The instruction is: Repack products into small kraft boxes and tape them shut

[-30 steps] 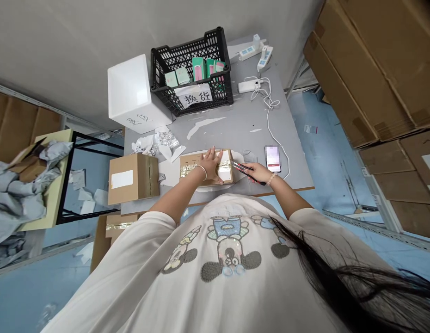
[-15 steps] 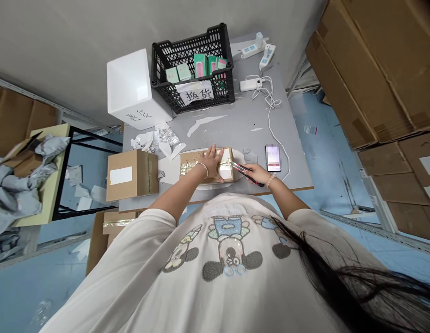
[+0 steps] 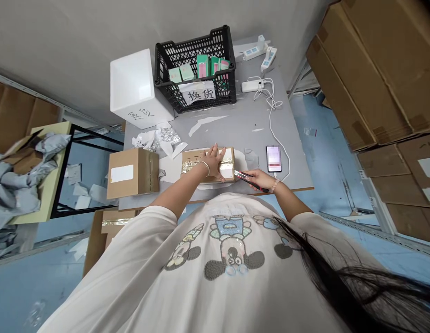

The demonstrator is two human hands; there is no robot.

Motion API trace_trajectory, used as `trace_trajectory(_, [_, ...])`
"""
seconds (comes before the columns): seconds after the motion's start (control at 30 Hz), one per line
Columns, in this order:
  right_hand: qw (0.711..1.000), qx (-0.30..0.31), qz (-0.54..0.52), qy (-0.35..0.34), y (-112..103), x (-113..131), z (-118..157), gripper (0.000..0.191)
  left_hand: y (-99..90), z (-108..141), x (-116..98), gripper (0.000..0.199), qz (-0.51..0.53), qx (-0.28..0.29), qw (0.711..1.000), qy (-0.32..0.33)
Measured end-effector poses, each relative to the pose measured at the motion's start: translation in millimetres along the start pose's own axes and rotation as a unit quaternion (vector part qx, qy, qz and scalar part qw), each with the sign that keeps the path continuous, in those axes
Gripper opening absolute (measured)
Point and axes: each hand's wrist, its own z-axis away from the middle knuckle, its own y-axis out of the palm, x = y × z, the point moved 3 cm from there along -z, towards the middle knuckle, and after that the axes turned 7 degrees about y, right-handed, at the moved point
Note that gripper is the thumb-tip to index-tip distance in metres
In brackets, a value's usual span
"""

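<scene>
A taped cardboard box (image 3: pixel 192 158) lies near the front edge of the grey table (image 3: pixel 215 127). Spread flat on its top is my left hand (image 3: pixel 212 163), fingers apart, between the tape and a white label. My right hand (image 3: pixel 258 178) is closed around a red and black cutter (image 3: pixel 251 181), whose tip is at the lower part of the box's right end. Gold tape runs along the box top. Just right of my right hand, a phone (image 3: pixel 273 158) with its screen lit lies on the table.
A black crate (image 3: pixel 196 99) with green and pink boxes stands at the back, beside a white bin (image 3: pixel 132 88). A larger carton (image 3: pixel 123 173) sits at the left. Torn paper (image 3: pixel 145 138), a white cable (image 3: pixel 274 134) and power strips (image 3: pixel 255 51) lie on the table.
My right hand and the cutter have moved slightly right and towards me, from the tape at the box's end to lower on that end. My left hand stays on the box.
</scene>
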Motion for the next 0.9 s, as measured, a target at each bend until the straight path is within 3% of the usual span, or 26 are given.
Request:
trace_trajectory(0.2, [1.000,-0.009,0.014,0.015,-13,-9,16,0.055,-1.3,4,6,0.147,0.019,-0.025,0.999,0.025])
trace_trajectory(0.27, [0.998,-0.056,-0.025,0.015,-21,-16,21,0.053,-2.9,9,18,0.135,0.041,-0.062,0.997,0.030])
trace_trajectory(0.37, [0.982,-0.150,-0.112,0.030,-23,-25,24,0.041,-4.3,16,48,0.103,0.065,-0.118,0.990,-0.036])
trace_trajectory(0.43, [0.975,-0.155,-0.150,0.054,-12,-26,21,0.034,-3.0,20,68,0.085,0.066,-0.123,0.986,-0.090])
trace_trajectory(0.5, [0.976,-0.107,-0.173,0.073,7,-22,13,0.032,-1.1,21,80,0.073,0.064,-0.112,0.984,-0.120])
trace_trajectory(0.6, [0.984,-0.040,-0.164,0.059,38,-8,-4,0.035,0.0,22,86,0.067,0.071,-0.119,0.980,-0.146])
trace_trajectory(0.67, [0.990,-0.031,-0.133,0.030,53,3,-18,0.038,0.1,23,87,0.070,0.079,-0.138,0.974,-0.163])
trace_trajectory(0.77, [0.990,-0.059,-0.127,-0.006,66,16,-41,0.043,3.0,28,90,0.074,0.097,-0.162,0.963,-0.192])
trace_trajectory(0.9, [0.973,-0.145,-0.174,-0.042,66,38,-70,0.044,19.1,44,103,0.076,0.130,-0.168,0.946,-0.245])
